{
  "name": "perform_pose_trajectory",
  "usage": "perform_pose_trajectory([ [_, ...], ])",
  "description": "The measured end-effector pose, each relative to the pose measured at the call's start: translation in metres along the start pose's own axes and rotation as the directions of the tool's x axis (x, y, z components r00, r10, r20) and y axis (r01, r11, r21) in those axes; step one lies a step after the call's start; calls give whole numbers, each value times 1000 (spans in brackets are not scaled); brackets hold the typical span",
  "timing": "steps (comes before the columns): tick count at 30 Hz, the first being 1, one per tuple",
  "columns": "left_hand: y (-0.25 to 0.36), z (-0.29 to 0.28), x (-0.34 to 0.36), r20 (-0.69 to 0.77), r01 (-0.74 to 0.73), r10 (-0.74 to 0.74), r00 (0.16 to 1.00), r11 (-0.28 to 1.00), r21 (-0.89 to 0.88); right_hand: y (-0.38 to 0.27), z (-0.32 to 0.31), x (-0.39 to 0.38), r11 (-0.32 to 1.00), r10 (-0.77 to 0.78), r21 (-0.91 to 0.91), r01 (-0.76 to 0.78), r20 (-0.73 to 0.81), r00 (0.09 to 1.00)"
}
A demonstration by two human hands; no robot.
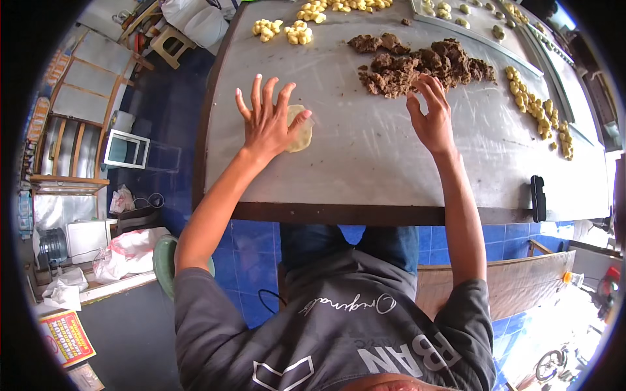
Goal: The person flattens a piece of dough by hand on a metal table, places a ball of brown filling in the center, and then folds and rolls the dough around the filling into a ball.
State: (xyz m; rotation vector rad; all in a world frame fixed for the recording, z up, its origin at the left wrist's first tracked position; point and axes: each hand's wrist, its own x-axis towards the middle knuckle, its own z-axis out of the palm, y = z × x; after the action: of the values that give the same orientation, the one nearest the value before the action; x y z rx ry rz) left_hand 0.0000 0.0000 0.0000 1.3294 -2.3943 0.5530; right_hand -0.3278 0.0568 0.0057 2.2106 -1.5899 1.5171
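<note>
My left hand is open, its fingers spread wide above the metal tabletop. A thin, pale, round piece of flattened dough lies beside it, partly covered by the thumb. My right hand reaches to the near edge of a crumbly dark brown mass. Its fingers are bent over the edge of that mass, with the thumb apart from them. Whether the fingertips press into it, I cannot tell.
Small yellow dough lumps sit in clusters at the far left, and another row runs along the right. Trays with round pieces stand at the far right. A black object lies at the near right edge. A stool stands left.
</note>
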Motion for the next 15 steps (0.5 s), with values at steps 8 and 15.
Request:
perform_pose_trajectory([
  [8, 0, 5, -2, -64, 25, -28, 998, 999, -37, 2, 2, -4, 1000, -15, -26, 14, -30, 999],
  [15, -8, -5, 7, -135, 125, -132, 982, 990, -58, -4, 2, -2, 998, -49, -32, 49, -22, 999],
])
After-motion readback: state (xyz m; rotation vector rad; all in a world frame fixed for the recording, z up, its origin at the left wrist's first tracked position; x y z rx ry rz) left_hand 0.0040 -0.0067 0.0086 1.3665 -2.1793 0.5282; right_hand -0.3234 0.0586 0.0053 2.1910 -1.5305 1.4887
